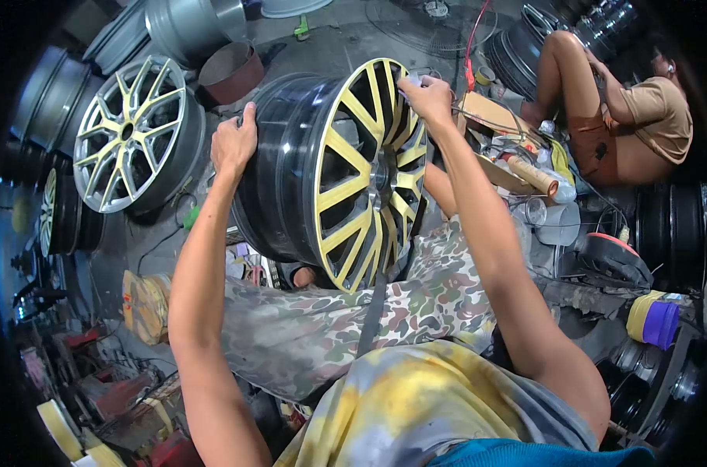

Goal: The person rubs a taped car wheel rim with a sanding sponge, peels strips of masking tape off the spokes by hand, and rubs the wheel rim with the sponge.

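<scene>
The wheel (342, 192) is held tilted before the camouflage trousers (439, 303), its barrel touched by the left hand (235, 144), finger closure not determinable, and a pale scrap (412, 80) is pinched at its upper edge by the right hand (430, 97).

I see floor (334, 48) on the far side, between the dark red ring (238, 82) and the round wire cover (437, 9), with room to pass. The big wheel (346, 192) fills the middle. Legs (334, 335) block the near side. On the right, cardboard (500, 118) and a plastic tub (560, 226) get in the way.
</scene>
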The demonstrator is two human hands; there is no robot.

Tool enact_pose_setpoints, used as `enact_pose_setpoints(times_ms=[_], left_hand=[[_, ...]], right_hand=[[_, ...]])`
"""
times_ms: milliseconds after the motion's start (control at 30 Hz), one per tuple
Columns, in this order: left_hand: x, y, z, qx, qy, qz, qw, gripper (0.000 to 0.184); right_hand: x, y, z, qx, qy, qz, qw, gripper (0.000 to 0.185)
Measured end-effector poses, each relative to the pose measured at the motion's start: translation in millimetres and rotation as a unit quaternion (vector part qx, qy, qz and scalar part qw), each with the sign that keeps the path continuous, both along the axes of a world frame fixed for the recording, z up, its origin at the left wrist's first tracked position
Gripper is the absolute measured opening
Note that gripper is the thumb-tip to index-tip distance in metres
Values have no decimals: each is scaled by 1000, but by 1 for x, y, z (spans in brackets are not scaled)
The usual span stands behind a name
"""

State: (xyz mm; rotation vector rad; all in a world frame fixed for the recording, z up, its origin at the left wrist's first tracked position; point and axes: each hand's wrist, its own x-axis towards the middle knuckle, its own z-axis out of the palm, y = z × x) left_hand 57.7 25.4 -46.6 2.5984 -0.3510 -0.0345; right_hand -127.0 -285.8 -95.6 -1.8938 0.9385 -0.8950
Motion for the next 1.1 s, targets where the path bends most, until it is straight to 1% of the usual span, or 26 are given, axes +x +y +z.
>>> enact_pose_setpoints(times_ms=[67, 133, 167, 200, 267, 300, 333, 400, 433, 467, 500, 533, 567, 600, 667, 700, 733, 833, 867, 933, 967, 1000, 1067, 1100], left_hand=[[1, 0, -3, 5, -3, -2, 1000, 82], [7, -1, -5, 3, 29, -11, 1000, 82], [9, -1, -7, 0, 27, -10, 1000, 82], [10, -1, -8, -2, 24, -11, 1000, 82], [12, 0, -9, 7, -7, -11, 1000, 83], [9, 0, -7, 3, -13, -10, 1000, 83], [8, 0, -9, 6, -9, -13, 1000, 83], [13, -2, -7, 9, 24, -26, 999, 83], [15, -2, -9, 12, 17, -22, 1000, 82], [15, -1, -11, 12, 14, -22, 1000, 82], [14, -1, -13, 14, -6, -17, 1000, 82], [14, -1, -12, 13, -25, -7, 1000, 82], [16, -1, -12, 16, -18, -3, 1000, 80], [9, -1, -13, 20, -10, -6, 1000, 80], [8, -3, 4, 12, 43, -38, 998, 79], [9, -3, -1, 6, 23, -30, 999, 78], [13, -3, -5, 5, 19, -28, 999, 78], [17, -4, -13, -2, -32, -8, 999, 79], [18, -2, -16, 0, -29, -9, 1000, 79], [16, -4, -6, 6, 16, -33, 999, 80], [17, -4, -3, 12, 40, -38, 998, 82], [19, -3, -5, 13, 38, -38, 998, 82], [26, -3, -14, 13, 17, -22, 1000, 83], [27, -3, -15, 17, 14, -11, 1000, 83]], right_hand=[[-4, -12, 13, -58, 74, 45, 995, 52], [4, -15, 24, -97, 74, 11, 992, 48], [6, -15, 22, -69, 66, 21, 995, 46], [0, -14, 19, -71, 63, 19, 995, 46], [-15, -19, 14, -92, 123, 157, 976, 45], [-17, -27, 8, -86, 125, 188, 970, 43], [-16, -32, 17, -77, 168, 212, 960, 45], [-6, -31, 30, -80, 154, 149, 974, 47], [5, -34, 22, -134, 117, 78, 981, 43], [4, -30, 19, -135, 115, 77, 981, 43], [1, -29, 14, -131, 133, 102, 977, 40], [-3, -23, 22, -131, 152, 129, 971, 38], [-14, -21, 31, -108, 178, 211, 955, 36], [-18, -23, 31, -102, 185, 209, 955, 36], [-3, -36, 35, -108, 170, 155, 967, 36], [2, -38, 33, -141, 149, 123, 971, 37], [2, -37, 29, -143, 146, 123, 971, 37], [-10, -35, 22, -87, 173, 231, 954, 41], [-11, -38, 21, -84, 175, 230, 954, 41], [-11, -39, 37, -77, 190, 206, 957, 44], [-5, -34, 35, -71, 140, 118, 981, 45], [-8, -29, 30, -70, 138, 117, 981, 45], [-12, -21, 22, -73, 120, 148, 979, 47], [-12, -34, 10, -107, 196, 229, 947, 48]])
